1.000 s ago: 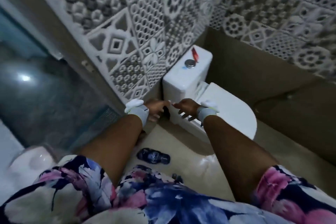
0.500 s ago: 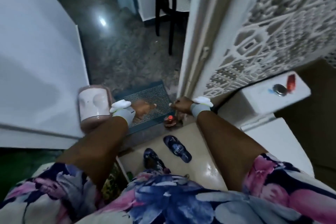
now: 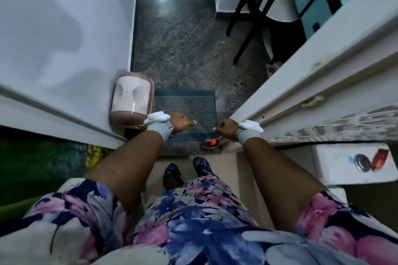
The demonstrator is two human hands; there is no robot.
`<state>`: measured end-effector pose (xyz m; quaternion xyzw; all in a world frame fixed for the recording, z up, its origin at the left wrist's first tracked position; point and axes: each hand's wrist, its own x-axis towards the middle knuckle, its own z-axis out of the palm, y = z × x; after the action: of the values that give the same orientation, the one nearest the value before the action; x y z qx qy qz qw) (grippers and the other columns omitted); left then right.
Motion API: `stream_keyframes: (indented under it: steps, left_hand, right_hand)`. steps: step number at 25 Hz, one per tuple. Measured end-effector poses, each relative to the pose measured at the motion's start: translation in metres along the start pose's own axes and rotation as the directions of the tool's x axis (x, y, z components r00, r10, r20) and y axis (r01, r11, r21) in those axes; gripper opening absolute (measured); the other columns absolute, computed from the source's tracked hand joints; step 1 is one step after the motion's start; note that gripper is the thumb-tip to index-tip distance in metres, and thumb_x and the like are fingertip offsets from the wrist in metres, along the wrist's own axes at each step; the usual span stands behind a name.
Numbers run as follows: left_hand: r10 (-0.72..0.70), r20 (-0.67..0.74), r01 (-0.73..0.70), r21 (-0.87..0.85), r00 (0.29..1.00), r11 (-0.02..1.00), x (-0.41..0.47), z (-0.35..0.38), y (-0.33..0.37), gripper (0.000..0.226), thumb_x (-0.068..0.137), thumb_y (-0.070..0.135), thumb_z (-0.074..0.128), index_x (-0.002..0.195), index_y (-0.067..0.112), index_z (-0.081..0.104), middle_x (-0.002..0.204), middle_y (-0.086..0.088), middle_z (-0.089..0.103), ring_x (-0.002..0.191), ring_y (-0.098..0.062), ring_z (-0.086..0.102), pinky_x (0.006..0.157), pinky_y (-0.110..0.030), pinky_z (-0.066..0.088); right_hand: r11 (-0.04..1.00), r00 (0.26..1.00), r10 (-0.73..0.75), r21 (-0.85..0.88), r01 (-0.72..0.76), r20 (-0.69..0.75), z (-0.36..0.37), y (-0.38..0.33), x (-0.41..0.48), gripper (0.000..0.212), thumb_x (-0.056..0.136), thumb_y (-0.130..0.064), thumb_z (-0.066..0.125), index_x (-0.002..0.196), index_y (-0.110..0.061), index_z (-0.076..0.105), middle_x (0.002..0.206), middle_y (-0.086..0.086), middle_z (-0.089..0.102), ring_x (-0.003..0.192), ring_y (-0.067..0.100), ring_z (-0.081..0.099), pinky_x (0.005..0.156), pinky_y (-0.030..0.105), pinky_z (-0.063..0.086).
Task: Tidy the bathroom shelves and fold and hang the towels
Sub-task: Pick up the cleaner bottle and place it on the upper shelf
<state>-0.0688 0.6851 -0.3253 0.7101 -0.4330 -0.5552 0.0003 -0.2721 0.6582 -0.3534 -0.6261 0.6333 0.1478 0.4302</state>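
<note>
No towel or shelf shows anywhere in view, so my judgement is that they lie off-frame, and which way I cannot tell. At nine o'clock stands a white door (image 3: 64, 49) with a pink dispenser (image 3: 132, 101) against it. Just beside that, the left hand (image 3: 182, 123) is held out with its fingers fairly straight, holding nothing. At twelve o'clock, beyond both hands, a striped mat (image 3: 185, 105) lies at the threshold (its long side running nine to three). The right hand (image 3: 227, 130) hovers level with the left, fingers curled in on nothing I can see, close beside the door frame (image 3: 301, 84) at two o'clock. At four o'clock sits the toilet cistern (image 3: 344, 163). Neither hand is nearer a towel; a turn of the body probably has to come first.
</note>
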Motion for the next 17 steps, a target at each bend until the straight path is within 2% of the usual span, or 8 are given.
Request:
stream_keyframes:
  steps: [3, 5, 6, 8, 10, 12, 14, 17]
  left_hand:
    - [0.021, -0.051, -0.023, -0.045, 0.998, 0.999, 0.005, 0.005, 0.0, 0.047, 0.088, 0.044, 0.063, 0.104, 0.0, 0.067, 0.104, -0.016, 0.065, 0.097, -0.034, 0.062, 0.085, -0.038, 0.051]
    - [-0.009, -0.077, 0.002, -0.095, 0.997, 0.996, 0.007, 0.007, -0.002, 0.036, 0.089, 0.039, 0.063, 0.08, 0.004, 0.064, 0.08, -0.013, 0.059, 0.082, -0.029, 0.057, 0.079, -0.035, 0.046]
    - [-0.043, -0.107, 0.028, -0.132, 0.993, 0.991, 0.008, 0.009, -0.005, 0.037, 0.089, 0.037, 0.064, 0.066, 0.009, 0.055, 0.068, -0.009, 0.052, 0.072, -0.026, 0.052, 0.075, -0.033, 0.041]
    - [-0.085, -0.158, 0.058, -0.172, 0.984, 0.983, 0.013, 0.016, -0.005, 0.047, 0.088, 0.035, 0.065, 0.054, 0.015, 0.04, 0.056, -0.004, 0.041, 0.056, -0.021, 0.041, 0.07, -0.03, 0.035]
    - [-0.098, -0.145, 0.067, -0.204, 0.985, 0.977, 0.019, 0.027, -0.008, 0.049, 0.089, 0.033, 0.065, 0.053, 0.015, 0.037, 0.055, -0.004, 0.041, 0.057, -0.021, 0.041, 0.071, -0.03, 0.035]
    - [-0.127, -0.142, 0.093, -0.22, 0.982, 0.971, 0.024, 0.037, -0.01, 0.04, 0.089, 0.032, 0.065, 0.061, 0.012, 0.046, 0.066, -0.006, 0.051, 0.07, -0.025, 0.05, 0.076, -0.029, 0.038]
    - [-0.137, -0.157, 0.099, -0.23, 0.978, 0.968, 0.031, 0.047, -0.015, 0.029, 0.088, 0.033, 0.066, 0.074, 0.009, 0.056, 0.082, -0.008, 0.059, 0.082, -0.025, 0.054, 0.076, -0.027, 0.039]
    - [-0.119, -0.171, 0.079, -0.225, 0.978, 0.971, 0.043, 0.054, -0.02, 0.025, 0.086, 0.032, 0.067, 0.082, 0.009, 0.059, 0.087, -0.007, 0.06, 0.084, -0.024, 0.056, 0.074, -0.025, 0.039]
  right_hand:
    - [0.996, 0.999, -0.048, -0.071, 0.049, 0.019, -0.007, -0.007, 0.017, 0.036, 0.09, -0.028, 0.06, 0.101, 0.005, 0.068, 0.106, 0.023, 0.068, 0.099, 0.035, 0.063, 0.079, 0.034, 0.046]
    - [0.985, 0.994, -0.089, -0.142, 0.098, 0.068, -0.01, -0.014, 0.029, 0.034, 0.09, -0.027, 0.061, 0.104, 0.004, 0.066, 0.109, 0.02, 0.066, 0.098, 0.033, 0.061, 0.078, 0.033, 0.044]
    - [0.974, 0.989, -0.104, -0.191, 0.122, 0.1, -0.012, -0.018, 0.035, 0.032, 0.091, -0.027, 0.059, 0.104, 0.001, 0.064, 0.108, 0.018, 0.065, 0.094, 0.03, 0.059, 0.075, 0.031, 0.041]
    - [0.945, 0.981, -0.126, -0.283, 0.165, 0.149, -0.018, -0.026, 0.045, 0.028, 0.093, -0.029, 0.055, 0.104, -0.004, 0.062, 0.1, 0.014, 0.058, 0.086, 0.024, 0.05, 0.071, 0.027, 0.035]
    - [0.946, 0.978, -0.134, -0.273, 0.174, 0.159, -0.019, -0.028, 0.057, 0.032, 0.092, -0.03, 0.056, 0.107, -0.002, 0.062, 0.101, 0.015, 0.06, 0.088, 0.026, 0.054, 0.071, 0.026, 0.036]
    - [0.945, 0.977, -0.149, -0.269, 0.185, 0.149, -0.012, -0.024, 0.066, 0.028, 0.091, -0.028, 0.058, 0.104, -0.004, 0.064, 0.098, 0.013, 0.062, 0.091, 0.027, 0.058, 0.071, 0.026, 0.038]
    - [0.941, 0.976, -0.137, -0.286, 0.181, 0.168, -0.002, -0.015, 0.076, 0.02, 0.091, -0.025, 0.057, 0.093, -0.006, 0.061, 0.091, 0.01, 0.056, 0.084, 0.024, 0.052, 0.07, 0.025, 0.037]
    - [0.938, 0.98, -0.099, -0.312, 0.15, 0.175, 0.01, 0.003, 0.093, 0.02, 0.091, -0.021, 0.055, 0.095, -0.003, 0.062, 0.095, 0.014, 0.06, 0.083, 0.024, 0.05, 0.073, 0.031, 0.041]
